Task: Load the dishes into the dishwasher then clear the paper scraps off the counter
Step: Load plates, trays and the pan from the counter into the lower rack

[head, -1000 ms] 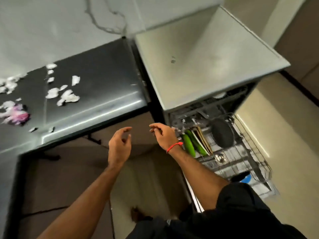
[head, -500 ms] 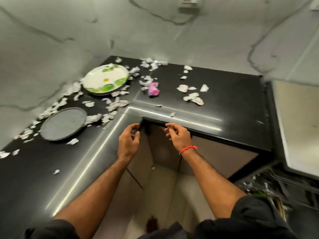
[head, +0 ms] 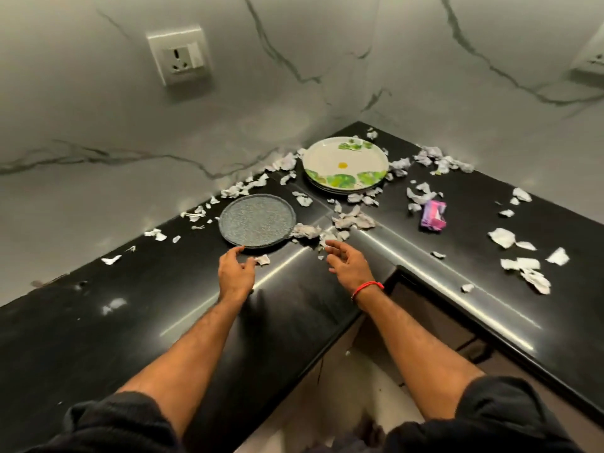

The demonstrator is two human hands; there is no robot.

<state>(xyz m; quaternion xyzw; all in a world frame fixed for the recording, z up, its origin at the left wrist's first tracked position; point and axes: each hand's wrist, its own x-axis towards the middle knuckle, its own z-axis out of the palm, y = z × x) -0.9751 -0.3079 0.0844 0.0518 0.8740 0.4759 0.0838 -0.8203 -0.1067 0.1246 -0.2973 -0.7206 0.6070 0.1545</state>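
Observation:
A round grey speckled plate [head: 257, 220] lies flat on the black L-shaped counter [head: 183, 305]. Behind it to the right sits a small stack of white plates with green leaf print [head: 345, 164] in the corner. Torn white paper scraps [head: 351, 220] are strewn around both and along the right run of the counter. My left hand [head: 236, 271] hovers just in front of the grey plate's near rim, fingers loosely spread, holding nothing. My right hand [head: 349, 263] hovers with relaxed fingers beside the scraps to the plate's right, empty too.
A crumpled pink and purple wrapper [head: 433, 216] lies on the right side of the counter. A wall socket [head: 179, 53] sits on the marble wall at the left, another at the far right edge. The counter's inner corner edge runs under my right wrist.
The view has swung from the dishwasher to the counter corner. Both hands have moved from the counter's front edge forward over the counter, close to the grey plate.

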